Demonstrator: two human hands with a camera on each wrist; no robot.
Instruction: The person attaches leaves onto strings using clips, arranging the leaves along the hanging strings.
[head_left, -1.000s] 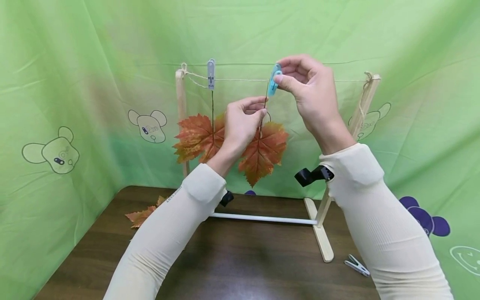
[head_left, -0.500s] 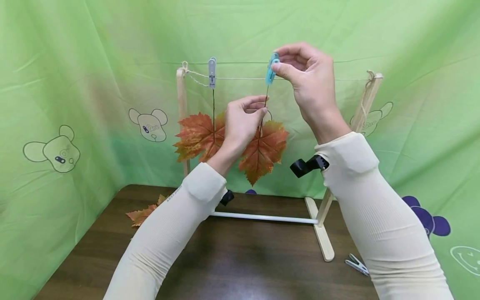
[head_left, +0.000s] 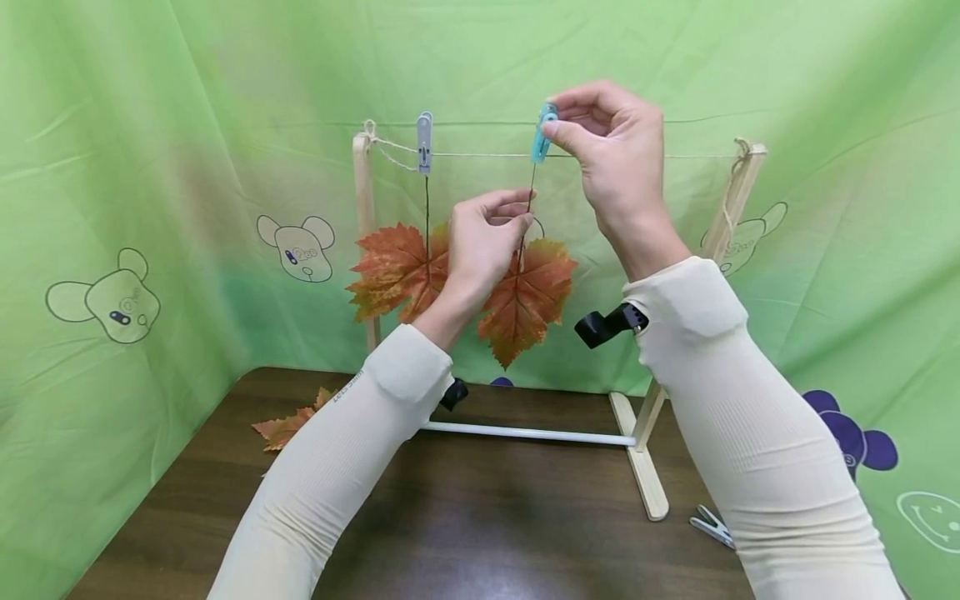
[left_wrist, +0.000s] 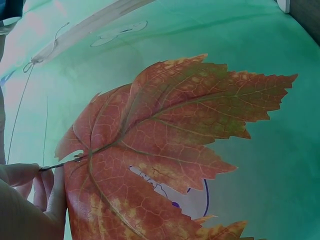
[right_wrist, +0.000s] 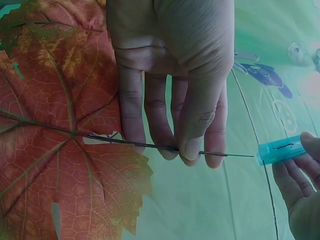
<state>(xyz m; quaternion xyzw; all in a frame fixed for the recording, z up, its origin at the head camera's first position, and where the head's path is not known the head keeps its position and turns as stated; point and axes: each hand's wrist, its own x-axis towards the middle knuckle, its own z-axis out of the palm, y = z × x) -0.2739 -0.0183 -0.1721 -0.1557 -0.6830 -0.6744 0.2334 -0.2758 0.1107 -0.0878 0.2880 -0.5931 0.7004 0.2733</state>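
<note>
The stem point(head_left: 532, 178) of a leaf point(head_left: 528, 304) was pinched by the left hand point(head_left: 486, 240); above, a blue clothespin point(head_left: 542, 140) was gripped at the string point(head_left: 483, 154) by the raised right hand point(head_left: 621, 162).

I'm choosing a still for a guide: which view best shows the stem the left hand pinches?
Right wrist: close up, the stem runs from its leaf past the left hand toward the blue clothespin. The head view shows a thin line; the left wrist view, just a short piece near the leaf.

Arms point(head_left: 720, 417) raised, right fingers point(head_left: 572, 138) pinch above the likewise pinching left fingers point(head_left: 504, 200).
</note>
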